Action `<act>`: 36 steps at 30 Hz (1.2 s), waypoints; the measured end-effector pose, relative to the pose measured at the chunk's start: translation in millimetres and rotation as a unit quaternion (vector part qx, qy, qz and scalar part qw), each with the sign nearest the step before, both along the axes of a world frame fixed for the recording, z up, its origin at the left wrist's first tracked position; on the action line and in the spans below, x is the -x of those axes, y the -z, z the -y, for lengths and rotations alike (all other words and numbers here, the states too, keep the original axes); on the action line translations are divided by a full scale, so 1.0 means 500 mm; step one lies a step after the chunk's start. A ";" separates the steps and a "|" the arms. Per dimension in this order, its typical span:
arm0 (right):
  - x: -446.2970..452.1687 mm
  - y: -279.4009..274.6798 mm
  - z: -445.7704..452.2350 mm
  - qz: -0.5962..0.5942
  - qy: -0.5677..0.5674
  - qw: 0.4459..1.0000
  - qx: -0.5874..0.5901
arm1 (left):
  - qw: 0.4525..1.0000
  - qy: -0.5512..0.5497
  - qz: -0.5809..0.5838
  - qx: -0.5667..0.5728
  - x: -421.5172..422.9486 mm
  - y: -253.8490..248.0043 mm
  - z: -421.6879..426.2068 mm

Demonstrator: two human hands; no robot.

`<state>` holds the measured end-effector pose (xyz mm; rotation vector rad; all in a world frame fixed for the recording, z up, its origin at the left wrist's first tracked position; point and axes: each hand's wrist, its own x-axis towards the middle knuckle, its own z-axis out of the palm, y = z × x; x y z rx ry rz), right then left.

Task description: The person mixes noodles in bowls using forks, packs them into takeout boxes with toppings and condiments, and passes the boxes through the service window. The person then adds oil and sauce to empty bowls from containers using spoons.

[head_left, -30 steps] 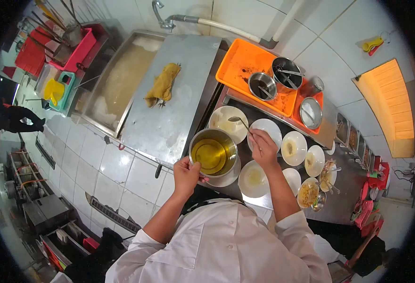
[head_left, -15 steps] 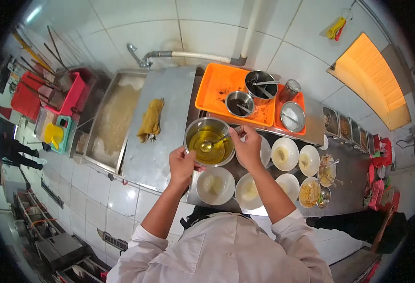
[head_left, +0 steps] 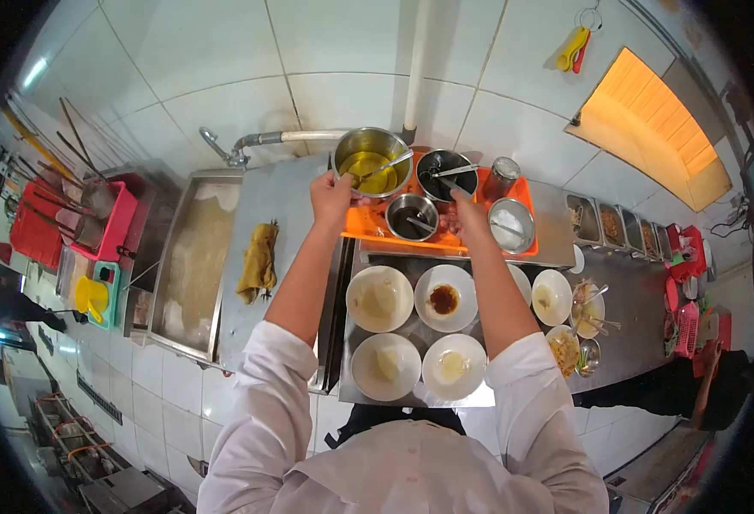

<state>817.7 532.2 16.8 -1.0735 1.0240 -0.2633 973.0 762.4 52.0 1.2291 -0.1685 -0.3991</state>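
My left hand [head_left: 332, 199] grips the metal pot of yellow oil [head_left: 368, 164], which is over the left part of the orange tray [head_left: 362, 224]. A spoon leans inside the pot. My right hand [head_left: 467, 214] is over the tray, beside the small pot of dark sauce [head_left: 410, 217] and just below the larger dark pot [head_left: 435, 164]; its fingers are partly hidden and I cannot make out what they hold. Nearer me are white bowls, one with brown sauce [head_left: 444, 298] and others with pale liquid [head_left: 380, 297].
A plucked whole bird [head_left: 259, 261] lies on the steel cover left of the tray. Further left is a basin of cloudy liquid [head_left: 193, 265]. A bowl of white powder [head_left: 510, 224] and a glass jar [head_left: 502, 178] stand right. Another person's arm [head_left: 707, 381] shows far right.
The oil pot has moved up from above the bowls to the tray, with the spoon left in it. My right hand has left the spoon. Brown sauce now shows in one bowl.
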 end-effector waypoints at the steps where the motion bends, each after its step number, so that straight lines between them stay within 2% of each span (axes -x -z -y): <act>1: -0.013 0.008 0.003 -0.009 -0.009 1.000 0.010 | 1.000 0.002 0.008 0.001 -0.018 0.013 0.017; 4: -0.037 0.030 0.009 0.043 0.017 0.999 -0.006 | 1.000 -0.002 -0.013 0.011 -0.017 -0.007 0.043; 8: -0.034 0.026 0.021 0.046 -0.009 0.999 0.002 | 0.999 0.005 -0.035 0.002 -0.029 0.027 0.065; 10: -0.038 0.006 0.014 0.063 0.048 0.997 -0.005 | 0.998 -0.013 -0.067 -0.008 -0.037 0.043 0.073; 13: -0.033 -0.008 0.035 0.076 0.010 0.996 0.043 | 0.996 -0.011 -0.083 0.004 -0.035 0.061 0.077; 20: 0.026 -0.143 0.023 0.110 -0.005 0.992 0.065 | 0.997 -0.010 -0.079 -0.012 -0.019 0.063 0.077; 23: 0.086 -0.202 -0.002 0.121 -0.065 0.988 0.074 | 0.994 -0.014 -0.091 -0.054 -0.011 0.063 0.058; 25: 0.136 -0.237 -0.030 0.109 -0.084 0.987 0.083 | 0.954 -0.068 0.046 -0.288 0.008 0.039 0.027; 26: 0.160 -0.249 -0.049 0.095 -0.105 0.986 0.088 | 0.955 -0.067 0.045 -0.287 0.036 0.031 0.016; 28: 0.205 -0.259 -0.086 0.075 -0.090 0.991 0.068 | 0.939 -0.119 0.226 -0.231 0.111 0.014 -0.012; 29: 0.229 -0.260 -0.102 0.065 -0.115 0.989 0.058 | 0.984 -0.006 0.122 -0.131 0.173 -0.020 -0.024; 30: 0.251 -0.260 -0.118 0.055 -0.142 0.987 0.050 | 0.994 0.104 0.014 -0.025 0.236 -0.049 -0.030; 32: 0.292 -0.255 -0.159 0.060 -0.148 0.987 0.026 | 0.973 0.211 -0.085 0.033 0.325 -0.037 -0.049; 34: 0.334 -0.230 -0.187 0.045 -0.181 0.982 0.016 | 0.968 0.211 -0.118 0.074 0.407 -0.066 -0.074; 36: 0.372 -0.200 -0.212 0.028 -0.192 0.981 0.014 | 0.976 0.180 -0.110 0.047 0.457 -0.036 -0.102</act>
